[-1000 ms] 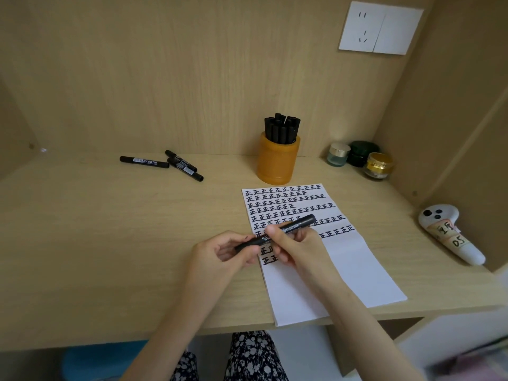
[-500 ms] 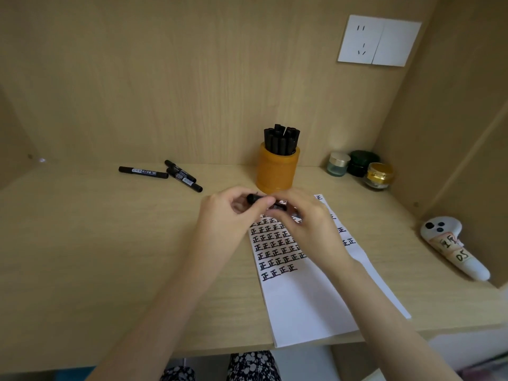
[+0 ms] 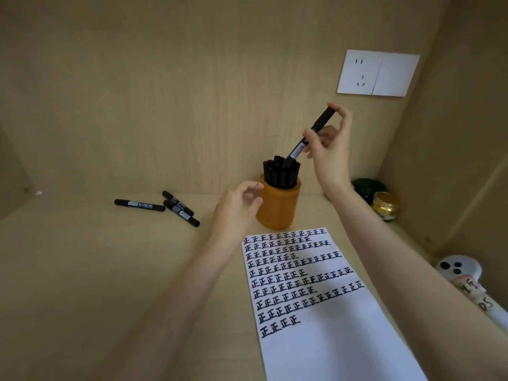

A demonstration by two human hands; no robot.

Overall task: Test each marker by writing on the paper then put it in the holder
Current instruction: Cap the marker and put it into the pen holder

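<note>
Marker (image 3: 321,121) is in the right hand (image 3: 330,154), grip pinched on it: one fingertip caps the upper end, thumb presses the barrel about mid-length, remaining fingers loose. Long axis is tilted, upper end high and right, lower end low and left, right at the tops of the stored markers (image 3: 279,173) standing in the orange holder (image 3: 277,210). Holder mouth therefore lies down-left of the grip, roughly on the marker's own axis. Can't tell whether the lower end is between the stored caps or only resting on them. My read: next move is a push along that axis while bringing the barrel closer to upright. The bundle looks tight, so the lower end could hang up on a neighbouring cap. Left hand (image 3: 236,209) is low, at the holder's left wall, fingers loosely curled and holding nothing; contact with the wall not resolvable. It's the nearer hand to the holder body, so probably the one to steady it if the push meets resistance. Paper (image 3: 330,339) lies on the bench (image 3: 82,270) just in front of the holder, rows of characters on top, blank below. Loose markers (image 3: 140,205) lie well left of the holder, on the left hand's side.
</note>
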